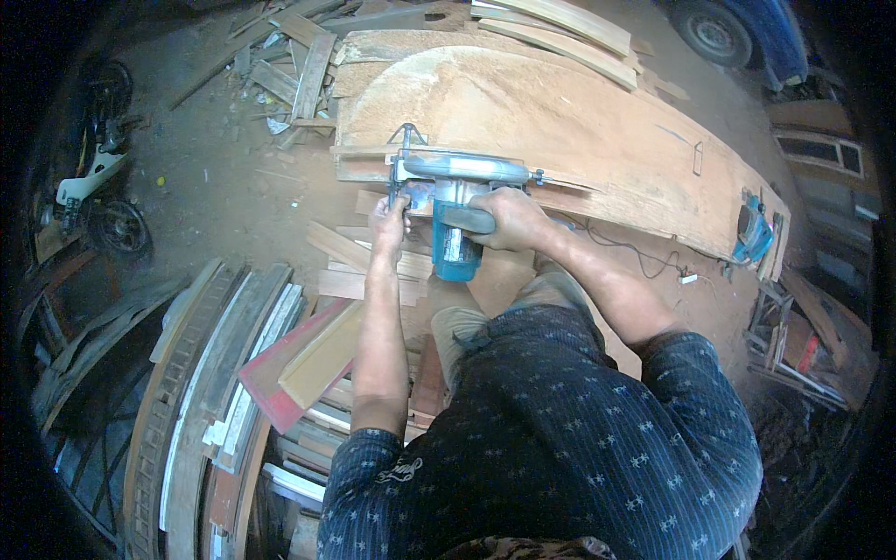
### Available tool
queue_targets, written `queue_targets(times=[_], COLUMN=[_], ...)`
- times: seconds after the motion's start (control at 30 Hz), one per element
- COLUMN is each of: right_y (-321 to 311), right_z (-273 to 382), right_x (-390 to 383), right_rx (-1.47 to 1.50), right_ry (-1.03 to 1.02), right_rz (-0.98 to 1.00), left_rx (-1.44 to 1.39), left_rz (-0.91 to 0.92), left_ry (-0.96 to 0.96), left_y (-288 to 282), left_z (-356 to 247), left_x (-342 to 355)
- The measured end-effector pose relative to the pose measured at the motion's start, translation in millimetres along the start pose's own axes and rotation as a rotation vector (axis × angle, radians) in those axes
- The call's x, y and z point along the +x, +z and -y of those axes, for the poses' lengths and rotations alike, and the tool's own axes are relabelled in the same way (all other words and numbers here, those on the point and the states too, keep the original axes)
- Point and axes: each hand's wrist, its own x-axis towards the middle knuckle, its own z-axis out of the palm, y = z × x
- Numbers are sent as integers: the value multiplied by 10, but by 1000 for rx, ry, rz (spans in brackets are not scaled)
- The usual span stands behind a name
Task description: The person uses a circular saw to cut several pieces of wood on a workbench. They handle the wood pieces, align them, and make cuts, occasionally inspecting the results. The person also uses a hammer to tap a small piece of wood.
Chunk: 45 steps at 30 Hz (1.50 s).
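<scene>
Nearest, we are wearing a dark patterned shirt (pixel 541 439), and our arms are reaching forward from it. On the near left, long boards (pixel 201 392) are lying side by side, and a red-edged panel (pixel 271 381) is lying at a slant just to their right. Farther on, we are holding a blue circular saw (pixel 455 247) with both hands, and it is sitting at the near edge of a broad wooden slab (pixel 579 140), toward the left. Our right hand (pixel 511 220) is wrapping around the saw's dark handle, fingers curling; our left hand (pixel 389 224) is pinching the left end of its metal base, though its fingertips are not showing clearly. To the right, a white connector (pixel 689 279) is lying on the ground, and a blue power tool (pixel 751 231) is resting at the slab's right end. On the left, a motorbike (pixel 91 177) is standing. Farther off, wood scraps (pixel 315 75) are lying heaped on the left, planks (pixel 569 26) are resting by the slab's far edge, and a blue vehicle (pixel 782 42) is standing at the far right
</scene>
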Motion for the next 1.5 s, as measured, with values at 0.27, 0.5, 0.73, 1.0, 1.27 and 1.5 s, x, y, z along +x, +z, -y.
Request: queue_targets(times=[0.27,0.5,0.73,1.0,1.27,1.5], right_y=[77,37,54,103,140,209], right_z=[21,154,230,399,475,507], right_x=[139,249,321,468,561,627], right_rx=[20,-31,-44,-12,-11,-9], right_ry=[14,34,37,37,41,6], right_rz=[5,62,69,65,86,65], left_rx=[38,0,-4,-23,-34,-36], left_rz=[6,22,11,21,-20,1], left_ry=[-36,18,17,31,20,9], left_y=[-142,-277,-344,-568,-639,-775], left_z=[-57,-45,-136,-102,-177,-147], left_x=[51,108,100,208,186,248])
